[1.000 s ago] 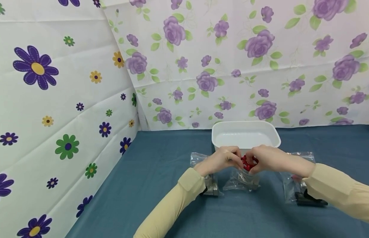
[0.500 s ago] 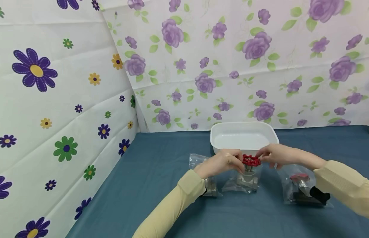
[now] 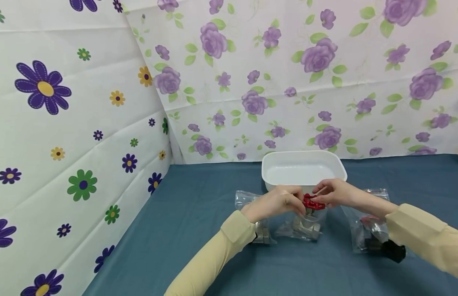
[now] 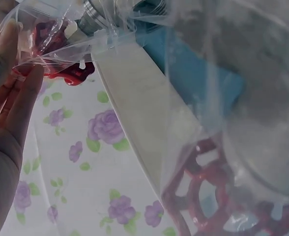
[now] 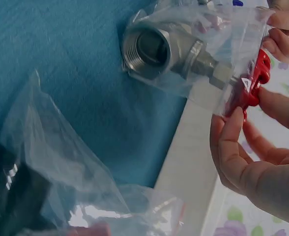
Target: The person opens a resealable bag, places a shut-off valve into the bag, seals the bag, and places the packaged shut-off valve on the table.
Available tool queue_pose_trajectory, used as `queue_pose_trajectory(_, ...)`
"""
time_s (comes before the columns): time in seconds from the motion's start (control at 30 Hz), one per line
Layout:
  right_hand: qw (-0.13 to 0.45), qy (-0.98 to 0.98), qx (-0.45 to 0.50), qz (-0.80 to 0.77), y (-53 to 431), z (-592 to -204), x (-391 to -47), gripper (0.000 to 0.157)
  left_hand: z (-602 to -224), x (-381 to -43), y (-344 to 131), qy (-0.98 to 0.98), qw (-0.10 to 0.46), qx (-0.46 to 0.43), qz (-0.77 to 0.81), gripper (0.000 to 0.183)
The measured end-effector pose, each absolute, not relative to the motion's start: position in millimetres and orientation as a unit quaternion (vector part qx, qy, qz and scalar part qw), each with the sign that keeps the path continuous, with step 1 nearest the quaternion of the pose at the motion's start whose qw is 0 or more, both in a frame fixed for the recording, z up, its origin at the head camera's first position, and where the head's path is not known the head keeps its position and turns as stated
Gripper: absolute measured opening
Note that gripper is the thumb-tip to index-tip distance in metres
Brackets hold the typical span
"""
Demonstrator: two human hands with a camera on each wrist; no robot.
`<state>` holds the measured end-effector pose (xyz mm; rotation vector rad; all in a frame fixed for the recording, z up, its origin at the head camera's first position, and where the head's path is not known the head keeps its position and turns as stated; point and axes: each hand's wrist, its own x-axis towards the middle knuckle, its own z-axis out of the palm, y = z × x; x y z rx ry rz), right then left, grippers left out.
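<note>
A metal valve (image 3: 306, 227) with a red handwheel (image 3: 314, 202) stands in a clear plastic bag (image 3: 288, 228), wheel up and tilted, before the white tub. My left hand (image 3: 278, 202) pinches the bag's mouth beside the wheel, thumb against fingertips; the left wrist view shows these fingers (image 4: 34, 83) on the film. From the other side my right hand (image 3: 336, 193) grips the handwheel, which pokes out of the bag's opening. In the right wrist view its fingers and thumb curl about the red rim (image 5: 250, 93), while the threaded valve body (image 5: 176, 51) lies inside the film.
The white tub (image 3: 304, 187) sits at the back by the flowered curtain. Another bagged metal fitting (image 3: 263, 233) lies partly behind my left wrist. On the right, a bag (image 3: 356, 234) holds an item with red and black parts, under my right forearm.
Both hands covered the handwheel at first. The right hand drew off to the right, uncovering it, then came back onto the wheel, which now tilts. The left hand barely moved.
</note>
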<state>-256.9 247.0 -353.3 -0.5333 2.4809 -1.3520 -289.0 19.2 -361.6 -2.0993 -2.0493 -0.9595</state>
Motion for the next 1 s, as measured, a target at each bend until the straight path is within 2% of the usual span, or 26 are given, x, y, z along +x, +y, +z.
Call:
queue_pose_trajectory(0.13, 0.118, 0.863, -0.177, -0.459, 246, -356, -255, 0.040, -361, -290, 16, -0.690, 0.017, -0.664, -0.290, 0.006)
queue_pose_trajectory(0.43, 0.081, 0.872, -0.250, -0.413, 238, -347, -249, 0.039, -359, -292, 12, -0.703, 0.008, -0.650, -0.288, 0.006)
queue_pose_trajectory(0.63, 0.113, 0.861, -0.258, -0.424, 235, -345, -245, 0.035, -354, -288, 10, -0.679, 0.009, -0.677, -0.286, 0.006)
queue_pose_trajectory(0.87, 0.082, 0.884, -0.259, -0.379, 235, -343, -243, 0.015, -351, -283, 8, -0.667, -0.004, -0.691, -0.280, 0.005)
queue_pose_trajectory(1.0, 0.100, 0.892, -0.246, -0.366, 235, -343, -241, 0.018, -350, -283, 6, -0.673, 0.007, -0.690, -0.266, 0.004)
